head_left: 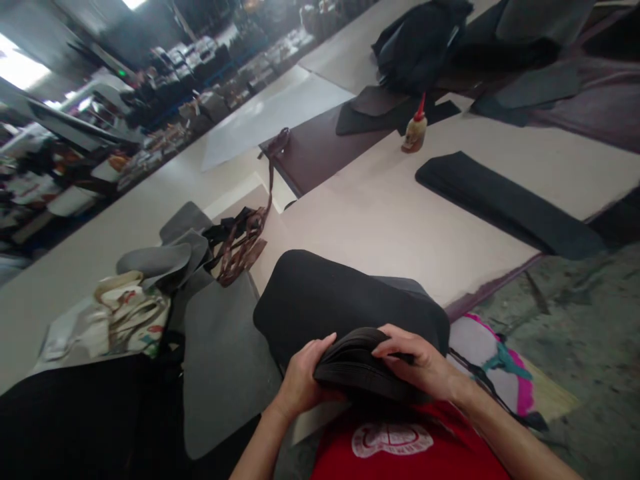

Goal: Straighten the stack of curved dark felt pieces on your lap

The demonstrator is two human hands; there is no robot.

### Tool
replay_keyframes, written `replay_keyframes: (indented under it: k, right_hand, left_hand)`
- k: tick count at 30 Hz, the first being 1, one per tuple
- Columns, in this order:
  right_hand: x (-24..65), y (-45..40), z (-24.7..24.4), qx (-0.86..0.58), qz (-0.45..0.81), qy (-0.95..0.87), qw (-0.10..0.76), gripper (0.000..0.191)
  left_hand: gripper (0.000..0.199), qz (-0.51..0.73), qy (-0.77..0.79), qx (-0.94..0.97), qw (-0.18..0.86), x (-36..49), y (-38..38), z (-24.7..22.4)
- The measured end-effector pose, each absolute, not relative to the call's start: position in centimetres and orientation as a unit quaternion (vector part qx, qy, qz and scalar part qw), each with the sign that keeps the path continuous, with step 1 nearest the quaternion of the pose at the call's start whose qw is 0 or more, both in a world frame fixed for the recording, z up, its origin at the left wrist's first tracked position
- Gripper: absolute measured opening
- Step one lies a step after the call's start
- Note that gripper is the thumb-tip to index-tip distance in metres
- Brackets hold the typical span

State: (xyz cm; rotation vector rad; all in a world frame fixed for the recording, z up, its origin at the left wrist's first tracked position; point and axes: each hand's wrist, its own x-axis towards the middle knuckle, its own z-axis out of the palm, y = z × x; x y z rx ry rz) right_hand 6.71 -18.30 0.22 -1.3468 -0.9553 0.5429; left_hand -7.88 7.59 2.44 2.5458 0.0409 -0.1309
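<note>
Close to my body, a black fabric piece (360,370) is bent into a curve with several layers showing at its edge. My left hand (303,377) grips its left end, thumb on top. At the other end, my right hand (420,360) is closed on the layers, with fingertips partly tucked between them. Just beyond both hands lies a large black panel (330,293) with rounded corners, and a grey piece sticks out from under its far side. The underside of the held piece is hidden.
A glue bottle (415,130) with a red nozzle stands on the beige board (360,213). Long black strips (505,200) lie to its right. Brown straps (243,250), grey panels (225,367) and patterned cloth (133,310) lie left. A black bundle (420,43) sits at the back.
</note>
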Motion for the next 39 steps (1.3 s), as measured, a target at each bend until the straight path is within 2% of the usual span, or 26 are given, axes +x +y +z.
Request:
replay_keyframes:
  k: [13, 39]
  right_hand:
    - [7.4, -18.6, 1.6, -0.538, 0.355, -0.42, 0.639, 0.02]
    - [7.5, -18.1, 0.6, -0.512, 0.384, -0.383, 0.666, 0.017]
  left_hand:
    - [0.108, -0.064, 0.03, 0.946, 0.315, -7.7, 7.4, 2.7]
    - [0.11, -0.062, 0.023, 0.942, 0.328, -7.8, 7.6, 2.5]
